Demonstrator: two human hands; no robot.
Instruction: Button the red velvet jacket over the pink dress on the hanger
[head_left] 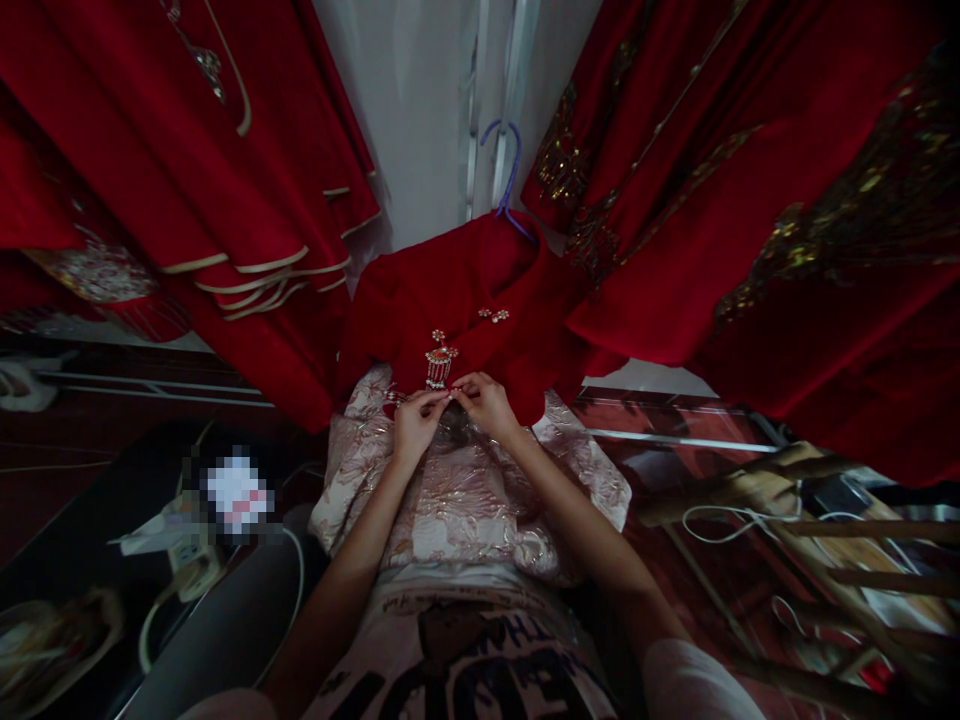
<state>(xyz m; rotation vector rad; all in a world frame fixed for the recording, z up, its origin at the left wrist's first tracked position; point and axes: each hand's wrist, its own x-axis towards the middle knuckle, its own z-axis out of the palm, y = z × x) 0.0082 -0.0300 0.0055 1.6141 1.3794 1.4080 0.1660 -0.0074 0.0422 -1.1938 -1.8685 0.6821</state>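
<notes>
A red velvet jacket (pixel 465 300) hangs on a blue hanger (pixel 510 175) in front of me, over a pale pink brocade skirt (pixel 465 500). A jewelled tassel ornament (pixel 440 362) and a small jewelled clasp (pixel 493 316) sit on the jacket's front. My left hand (pixel 415 418) and my right hand (pixel 484 400) meet at the jacket's lower front edge, just under the tassel. Both pinch the fabric there with fingertips close together. What lies between the fingers is too small to make out.
Red embroidered garments hang at the left (pixel 187 170) and at the right (pixel 750 220). A power strip with a white cable (pixel 187 570) lies at the lower left. A wooden frame with cords (pixel 810 530) stands at the lower right. A white wall (pixel 420 110) is behind.
</notes>
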